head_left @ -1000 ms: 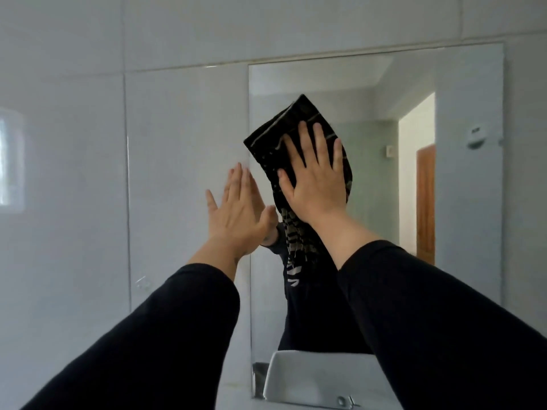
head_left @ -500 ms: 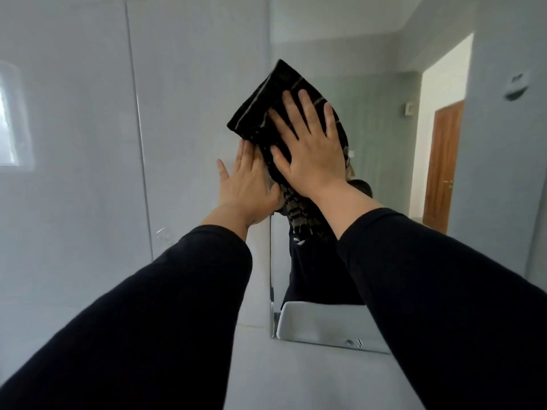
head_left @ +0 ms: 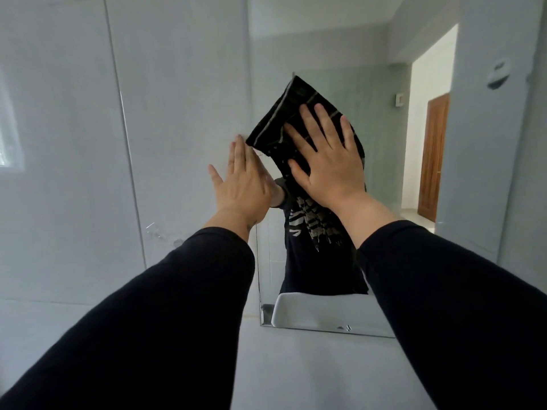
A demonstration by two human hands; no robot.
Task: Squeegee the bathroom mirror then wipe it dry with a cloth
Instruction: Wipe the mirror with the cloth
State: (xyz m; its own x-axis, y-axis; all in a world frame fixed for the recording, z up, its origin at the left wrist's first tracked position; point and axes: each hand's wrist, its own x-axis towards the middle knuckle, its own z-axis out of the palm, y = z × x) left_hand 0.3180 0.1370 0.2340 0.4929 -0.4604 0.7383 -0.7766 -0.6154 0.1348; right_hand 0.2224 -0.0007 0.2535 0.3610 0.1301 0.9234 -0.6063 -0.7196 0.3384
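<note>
Your right hand lies flat with fingers spread wide, pressing the dark cloth on the mirror near its left edge. Your left hand is flat and open too, holding nothing, at that edge. The cloth is only pressed, not gripped, so it could slip down if you ease off.

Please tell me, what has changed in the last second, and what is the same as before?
The view came closer to the mirror and tilted, so its top edge is out of frame. The right hand kept the dark cloth pressed flat on the glass near the left edge; any sliding is too small to tell. The left hand stayed open against that edge. Nothing was taken or released.
</note>
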